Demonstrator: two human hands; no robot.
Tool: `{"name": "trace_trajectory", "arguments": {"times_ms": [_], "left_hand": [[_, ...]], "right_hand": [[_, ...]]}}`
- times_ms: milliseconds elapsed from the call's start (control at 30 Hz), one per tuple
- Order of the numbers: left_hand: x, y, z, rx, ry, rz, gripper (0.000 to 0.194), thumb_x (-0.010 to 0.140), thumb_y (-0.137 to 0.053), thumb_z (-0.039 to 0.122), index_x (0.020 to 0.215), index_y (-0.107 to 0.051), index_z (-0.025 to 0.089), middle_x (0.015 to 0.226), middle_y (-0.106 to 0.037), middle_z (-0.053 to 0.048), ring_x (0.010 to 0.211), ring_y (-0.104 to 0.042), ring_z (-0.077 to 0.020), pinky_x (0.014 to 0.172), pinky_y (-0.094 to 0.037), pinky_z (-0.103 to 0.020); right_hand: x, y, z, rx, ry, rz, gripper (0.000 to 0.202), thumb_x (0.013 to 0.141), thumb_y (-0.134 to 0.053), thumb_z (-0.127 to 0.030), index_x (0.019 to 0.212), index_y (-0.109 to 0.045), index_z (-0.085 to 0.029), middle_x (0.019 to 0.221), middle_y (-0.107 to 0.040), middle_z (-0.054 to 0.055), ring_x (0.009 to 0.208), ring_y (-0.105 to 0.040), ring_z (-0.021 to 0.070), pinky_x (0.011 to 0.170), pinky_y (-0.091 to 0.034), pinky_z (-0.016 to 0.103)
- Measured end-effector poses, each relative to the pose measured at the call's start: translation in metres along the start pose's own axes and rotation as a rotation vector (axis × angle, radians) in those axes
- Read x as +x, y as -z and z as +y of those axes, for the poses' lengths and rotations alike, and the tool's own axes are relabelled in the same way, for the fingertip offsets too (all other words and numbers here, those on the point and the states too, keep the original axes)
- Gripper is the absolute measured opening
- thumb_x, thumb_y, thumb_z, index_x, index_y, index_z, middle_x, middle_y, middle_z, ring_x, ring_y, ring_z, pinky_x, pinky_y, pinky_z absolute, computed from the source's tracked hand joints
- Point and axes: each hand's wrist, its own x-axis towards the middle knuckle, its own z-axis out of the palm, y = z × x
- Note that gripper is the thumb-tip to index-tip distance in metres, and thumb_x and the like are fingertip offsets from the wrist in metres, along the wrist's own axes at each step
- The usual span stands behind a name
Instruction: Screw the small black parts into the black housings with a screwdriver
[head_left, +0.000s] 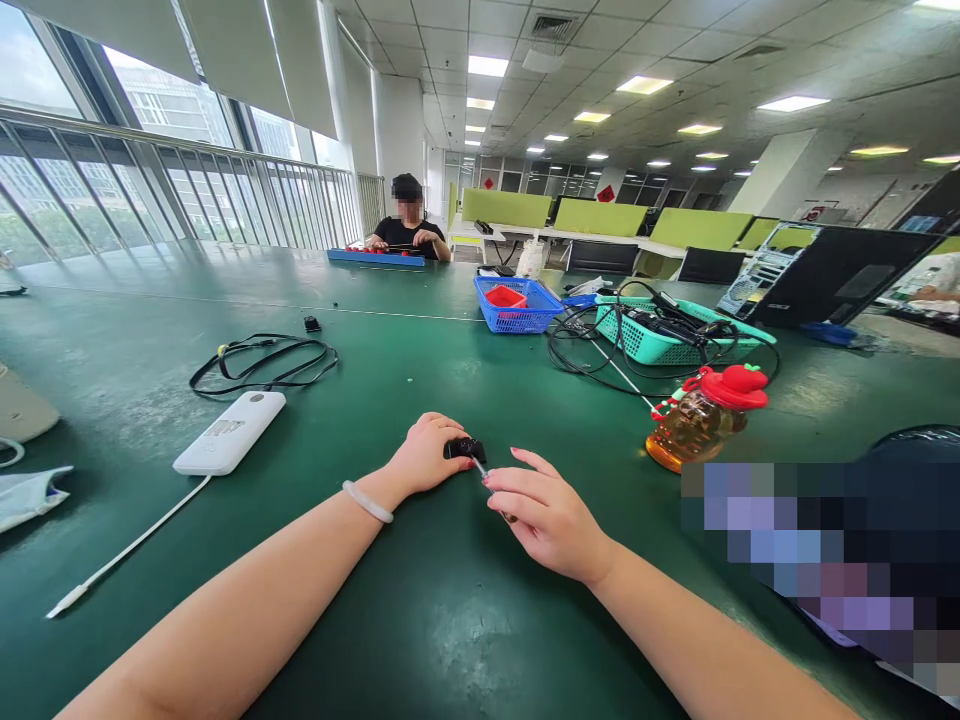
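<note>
My left hand is closed round a small black block-like part, holding it on the green tabletop. What kind of part it is cannot be made out. My right hand grips a thin screwdriver between thumb and fingers. Its metal shaft slants up to the left, and the tip meets or nearly meets the black part. Most of the handle is hidden in the fingers; only its brownish end shows under the palm.
To the left lie a white power bank and a coiled black cable. On the right stand a red-lidded bottle, a teal basket of cables and a blue basket. Another person sits across at a blue tray.
</note>
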Motion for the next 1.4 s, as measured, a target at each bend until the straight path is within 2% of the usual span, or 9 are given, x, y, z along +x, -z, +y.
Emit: {"name": "trace_trajectory", "arguments": {"times_ms": [367,533,767,1133,1400], "left_hand": [[0.001,-0.007,-0.007,-0.021,-0.014,0.010,0.036,0.070,-0.078,0.040,0.101,-0.073,0.022,0.112,-0.073,-0.006,0.116,-0.057,-0.0300,0.104,-0.043,-0.047],[0.001,-0.004,-0.005,-0.014,-0.005,-0.019,0.038,0.072,-0.076,0.043,0.103,-0.072,0.022,0.113,-0.072,-0.006,0.119,-0.055,-0.0304,0.107,-0.041,-0.047],[-0.001,-0.004,-0.004,0.004,-0.012,-0.018,0.036,0.074,-0.074,0.043,0.104,-0.072,0.022,0.115,-0.071,-0.007,0.119,-0.054,-0.0300,0.106,-0.041,-0.048],[0.000,0.001,0.001,-0.003,0.014,-0.065,0.038,0.074,-0.074,0.043,0.105,-0.073,0.022,0.120,-0.069,-0.006,0.124,-0.050,-0.0306,0.110,-0.039,-0.047],[0.001,-0.001,-0.003,-0.024,-0.038,-0.055,0.035,0.073,-0.074,0.043,0.103,-0.074,0.024,0.119,-0.069,-0.006,0.122,-0.052,-0.0298,0.110,-0.038,-0.048]], "right_hand": [[-0.003,-0.004,0.001,-0.046,0.016,-0.134,0.015,0.086,-0.059,-0.013,0.094,-0.066,-0.024,0.095,-0.071,0.002,0.091,-0.065,0.0161,0.105,-0.043,0.045],[-0.003,0.000,0.003,-0.063,-0.017,-0.090,0.020,0.087,-0.059,-0.011,0.101,-0.066,-0.023,0.099,-0.072,0.002,0.096,-0.064,0.0161,0.106,-0.043,0.044],[-0.003,0.000,0.003,-0.037,-0.002,-0.049,0.021,0.086,-0.057,-0.008,0.099,-0.065,-0.022,0.100,-0.072,0.003,0.098,-0.066,0.0162,0.107,-0.045,0.044],[-0.002,0.003,0.005,-0.041,-0.018,-0.023,0.022,0.085,-0.054,-0.005,0.096,-0.064,-0.021,0.097,-0.072,0.004,0.091,-0.069,0.0151,0.105,-0.048,0.046],[-0.003,0.002,0.011,0.008,-0.093,0.035,0.018,0.087,-0.056,-0.008,0.094,-0.064,-0.023,0.095,-0.073,0.004,0.088,-0.071,0.0145,0.105,-0.048,0.048]]}}
